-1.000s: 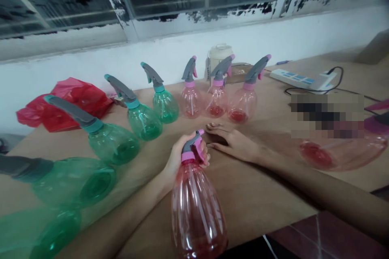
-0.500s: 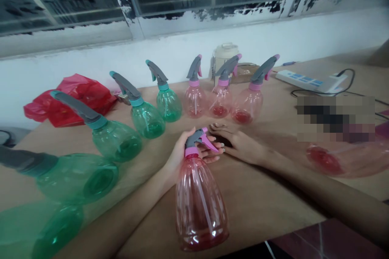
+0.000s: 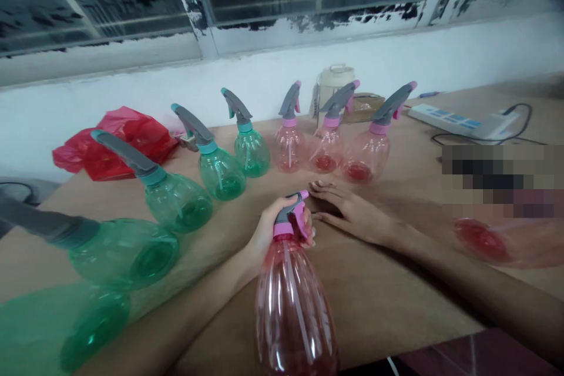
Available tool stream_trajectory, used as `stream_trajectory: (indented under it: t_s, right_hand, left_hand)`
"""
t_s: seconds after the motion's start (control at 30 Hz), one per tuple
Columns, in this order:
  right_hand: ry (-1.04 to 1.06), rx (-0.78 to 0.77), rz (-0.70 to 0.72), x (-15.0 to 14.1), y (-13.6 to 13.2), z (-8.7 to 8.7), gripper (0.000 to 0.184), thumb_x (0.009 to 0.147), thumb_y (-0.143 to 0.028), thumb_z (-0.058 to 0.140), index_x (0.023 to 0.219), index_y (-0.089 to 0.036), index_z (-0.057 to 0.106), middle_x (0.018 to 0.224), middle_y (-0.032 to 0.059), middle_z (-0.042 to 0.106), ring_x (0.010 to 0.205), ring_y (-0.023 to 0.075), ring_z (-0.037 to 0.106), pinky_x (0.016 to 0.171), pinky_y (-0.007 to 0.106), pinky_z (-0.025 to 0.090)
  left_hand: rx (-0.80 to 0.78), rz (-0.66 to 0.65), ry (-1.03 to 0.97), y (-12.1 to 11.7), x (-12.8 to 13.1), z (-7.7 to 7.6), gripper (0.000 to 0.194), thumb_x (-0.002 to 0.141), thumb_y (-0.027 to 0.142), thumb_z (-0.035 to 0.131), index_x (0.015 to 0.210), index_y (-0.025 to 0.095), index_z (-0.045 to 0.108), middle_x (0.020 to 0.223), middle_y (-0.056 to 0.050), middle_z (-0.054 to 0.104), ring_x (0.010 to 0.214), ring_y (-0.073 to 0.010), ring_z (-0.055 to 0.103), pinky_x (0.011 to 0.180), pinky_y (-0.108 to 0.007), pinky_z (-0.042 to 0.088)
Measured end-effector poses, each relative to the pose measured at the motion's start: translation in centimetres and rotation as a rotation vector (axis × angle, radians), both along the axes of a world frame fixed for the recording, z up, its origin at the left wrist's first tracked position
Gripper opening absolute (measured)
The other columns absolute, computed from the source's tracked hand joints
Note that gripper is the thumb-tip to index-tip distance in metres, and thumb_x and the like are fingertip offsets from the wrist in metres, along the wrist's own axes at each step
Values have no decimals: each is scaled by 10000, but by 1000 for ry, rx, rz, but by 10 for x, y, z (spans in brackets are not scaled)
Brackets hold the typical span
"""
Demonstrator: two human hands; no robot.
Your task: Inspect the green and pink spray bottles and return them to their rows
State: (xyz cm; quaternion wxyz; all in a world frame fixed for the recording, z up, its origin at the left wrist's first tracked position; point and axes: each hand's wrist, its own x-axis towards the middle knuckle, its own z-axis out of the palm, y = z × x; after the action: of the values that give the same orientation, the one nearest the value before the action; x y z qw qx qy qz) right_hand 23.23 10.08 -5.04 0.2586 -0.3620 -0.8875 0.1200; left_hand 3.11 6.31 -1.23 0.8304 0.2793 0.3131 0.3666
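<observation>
A clear pink spray bottle [image 3: 294, 305] with a grey and pink trigger head stands near the table's front, its base cut off by the frame. My left hand [image 3: 282, 220] is wrapped round that head, the thumb on top and the fingers curled over the pink trigger. Flat on the table just to the right lies my right hand [image 3: 348, 208], palm down, fingers stretched out, holding nothing. Beyond the hands, several other spray bottles form an arc: pink ones, such as a pink bottle [image 3: 365, 158], and green ones, such as a green bottle [image 3: 222, 173].
At the back left is a crumpled red plastic bag [image 3: 126, 141]. A cream container [image 3: 337, 82] and a brown box [image 3: 365, 107] stand by the wall. A white power strip [image 3: 458, 120] with a black cable lies at the back right, above a blurred-out patch [image 3: 497, 179].
The fingers of my left hand have closed over the trigger, which now sits nearer the bottle's neck. My right hand stays flat. The whole view has shifted slightly.
</observation>
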Motion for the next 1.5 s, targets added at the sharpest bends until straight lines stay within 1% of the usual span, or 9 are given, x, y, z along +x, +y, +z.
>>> stream_trajectory:
  t_s: [0.1, 0.27, 0.5, 0.77, 1.0, 1.13, 1.23, 1.37, 1.5]
  right_hand:
    - [-5, -7, 1, 1, 1, -1, 502, 889, -399, 498, 1347, -203, 441, 1398, 108, 454, 1314, 251, 388, 1092, 491, 328]
    - [-15, -30, 19, 3, 1, -2, 508, 873, -308, 520, 1356, -180, 425, 1407, 113, 442, 1323, 251, 374, 1093, 491, 326]
    - [37, -16, 47, 2, 3, -1, 417, 831, -199, 552, 1248, -191, 539, 1333, 103, 527, 1289, 238, 424, 1077, 483, 347]
    - [42, -39, 22, 1, 2, 2, 375, 857, -247, 536, 1221, -161, 566, 1295, 113, 560, 1266, 233, 453, 1074, 458, 353]
    - [-6, -46, -8, 0, -1, 4, 402, 888, -346, 504, 1247, -169, 548, 1322, 102, 538, 1293, 231, 419, 1103, 454, 311]
    - [3, -62, 12, 1, 2, 3, 384, 874, -295, 516, 1229, -153, 555, 1322, 107, 536, 1297, 224, 414, 1099, 434, 320]
    - [15, -71, 23, 2, 3, 2, 425, 834, -199, 531, 1256, -154, 529, 1336, 101, 523, 1299, 222, 410, 1097, 437, 317]
    - [25, -83, 32, 3, 3, 2, 498, 770, -103, 531, 1266, -149, 519, 1349, 100, 511, 1304, 214, 401, 1099, 426, 314]
    - [30, -80, 29, 2, 2, 4, 458, 796, -141, 532, 1253, -149, 530, 1348, 107, 510, 1293, 219, 416, 1099, 429, 311]
  left_hand:
    - [-16, -16, -10, 1, 0, 0, 404, 844, 431, 471, 690, 98, 640, 615, -89, 632, 557, -164, 611, 529, -241, 441]
    - [-104, -36, -80, 12, -2, -5, 520, 882, 486, 386, 872, 50, 670, 852, -201, 706, 827, -268, 680, 768, -348, 496]
    - [-97, -52, -142, 13, -1, -8, 528, 898, 474, 371, 953, 31, 653, 949, -230, 698, 922, -303, 671, 810, -381, 495]
    - [-85, -70, -123, 12, -3, -8, 489, 877, 485, 413, 913, 57, 648, 824, -178, 696, 826, -278, 678, 749, -357, 502]
    - [-21, -43, -135, 2, 2, 0, 362, 852, 379, 464, 625, 118, 570, 531, -31, 551, 485, -120, 561, 475, -208, 406]
    - [-79, -60, -88, 7, 0, -4, 460, 871, 474, 424, 811, 76, 645, 768, -150, 694, 729, -224, 681, 681, -302, 503]
    - [-106, -63, -125, 11, -2, -6, 499, 872, 502, 413, 893, 63, 647, 929, -204, 705, 922, -289, 672, 837, -380, 488]
    - [-103, -58, -142, 11, -1, -6, 503, 889, 490, 392, 937, 57, 643, 974, -218, 702, 986, -309, 655, 872, -407, 480]
    - [-120, -72, -153, 11, -1, -8, 508, 881, 495, 408, 985, 53, 635, 1009, -222, 694, 1014, -319, 643, 890, -418, 471]
